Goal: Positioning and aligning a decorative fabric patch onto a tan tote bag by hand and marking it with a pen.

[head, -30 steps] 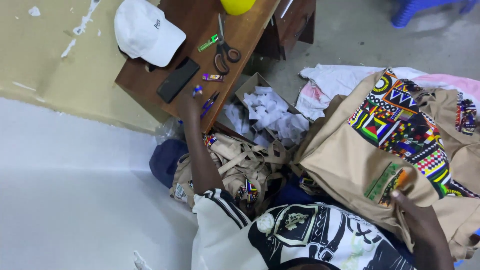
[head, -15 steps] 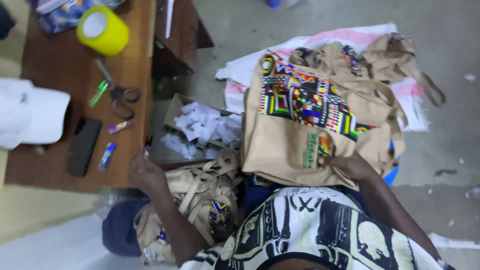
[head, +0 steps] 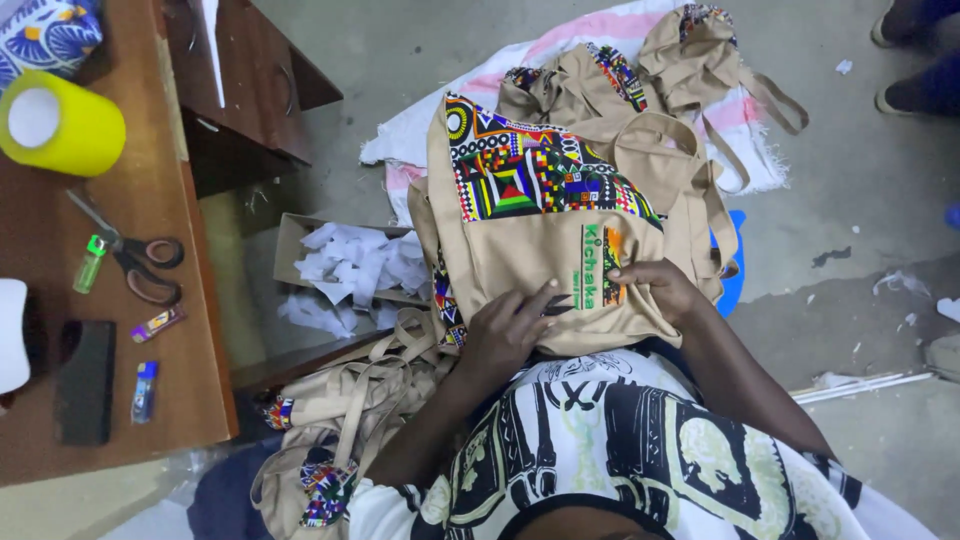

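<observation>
At the far left stands the brown wooden desk point(head: 190, 330), carrying a yellow roll of tape point(head: 62, 125), black-handled scissors point(head: 140, 262), a small green lighter point(head: 90, 264) and a flat black case point(head: 85, 380). Beside its drawers, on the floor, sits an open cardboard box of white paper scraps point(head: 345, 265), with a loose heap of tan cloth bags point(head: 350, 410) below it.

The person's left hand point(head: 505, 330) lies flat, fingers spread, on the lower edge of a beige canvas tote bag with a bright patterned panel point(head: 530, 250) that rests across the lap. The right hand point(head: 655, 285) presses fingertips down on the green and orange printed patch, fingers together, gripping nothing that I can see.

Further right, more beige totes point(head: 690, 60) lie piled on a pink-and-white cloth point(head: 420, 145). Judging by both piles, this bag is mid-handling, with several waiting either side.
</observation>
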